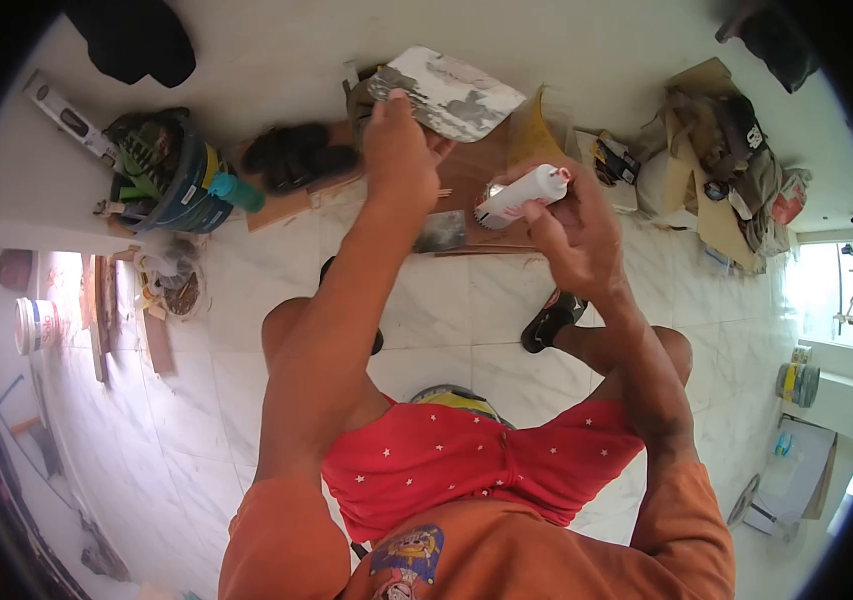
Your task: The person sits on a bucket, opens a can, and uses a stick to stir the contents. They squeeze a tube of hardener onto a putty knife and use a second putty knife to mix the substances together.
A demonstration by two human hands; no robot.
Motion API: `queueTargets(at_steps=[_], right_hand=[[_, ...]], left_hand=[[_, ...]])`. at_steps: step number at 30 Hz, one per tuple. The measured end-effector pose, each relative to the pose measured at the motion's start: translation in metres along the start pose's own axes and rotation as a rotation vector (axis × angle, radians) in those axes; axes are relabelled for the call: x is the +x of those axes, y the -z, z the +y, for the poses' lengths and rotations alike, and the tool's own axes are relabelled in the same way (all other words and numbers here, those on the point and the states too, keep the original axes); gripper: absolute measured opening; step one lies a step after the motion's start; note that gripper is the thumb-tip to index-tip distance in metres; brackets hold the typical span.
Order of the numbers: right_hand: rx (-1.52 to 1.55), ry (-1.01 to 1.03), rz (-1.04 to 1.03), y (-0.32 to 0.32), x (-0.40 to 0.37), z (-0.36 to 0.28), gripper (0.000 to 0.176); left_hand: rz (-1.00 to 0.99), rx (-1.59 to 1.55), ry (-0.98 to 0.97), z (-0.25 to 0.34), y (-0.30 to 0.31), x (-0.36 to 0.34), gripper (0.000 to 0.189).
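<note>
My left hand (402, 145) is closed on the lower left edge of a flat, grey-and-white blotched piece (452, 92), with the thumb on its face. The piece is held up in front of the wall. To the right, my right hand (579, 230) grips a white bottle (529, 196) with red marks near its tip; the bottle lies tilted, its tip toward the upper right. Below and between the hands, a small grey piece (441, 231) rests on a brown board (488, 238) on the floor.
A dark bucket (197, 195) with tools and a teal bottle (236, 191) stands at the left, near black shoes (297, 158). Open cardboard boxes (685, 180) and bags are at the right. A white bucket (37, 326) is at the far left.
</note>
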State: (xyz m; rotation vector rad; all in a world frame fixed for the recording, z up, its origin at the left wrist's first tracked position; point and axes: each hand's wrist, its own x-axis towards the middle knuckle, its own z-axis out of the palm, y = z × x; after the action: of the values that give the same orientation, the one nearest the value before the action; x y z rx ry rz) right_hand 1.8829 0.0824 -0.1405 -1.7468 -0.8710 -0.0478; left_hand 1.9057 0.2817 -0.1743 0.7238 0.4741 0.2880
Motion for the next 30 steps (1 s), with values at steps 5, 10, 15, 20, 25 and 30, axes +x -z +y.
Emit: queueTargets(at_steps=[5,10,15,20,25,30], right_hand=[[0.203,-0.388,-0.073,0.034,-0.008,-0.004,0.033],[0.135,-0.371,-0.128,0.054,-0.03,-0.009,0.035],[0.013,-0.463,-0.2,0.072,-0.071,-0.033,0.032],[-0.111,-0.436,-0.248,0.085,-0.104,-0.059,0.028],[-0.215,-0.43,-0.33,0.092,-0.121,-0.084,0.026],[-0.261,-0.422,-0.383,0.091,-0.134,-0.098,0.025]], left_hand=[[-0.212,0.146,0.023,0.026,0.008,-0.013,0.036],[-0.306,0.309,0.112,0.037,0.021,-0.032,0.038],[-0.385,0.487,0.157,0.041,0.028,-0.063,0.043],[-0.481,0.538,0.315,0.027,0.028,-0.115,0.042],[-0.547,0.428,0.438,-0.011,0.055,-0.151,0.04],[-0.658,0.435,0.443,-0.019,0.064,-0.173,0.04]])
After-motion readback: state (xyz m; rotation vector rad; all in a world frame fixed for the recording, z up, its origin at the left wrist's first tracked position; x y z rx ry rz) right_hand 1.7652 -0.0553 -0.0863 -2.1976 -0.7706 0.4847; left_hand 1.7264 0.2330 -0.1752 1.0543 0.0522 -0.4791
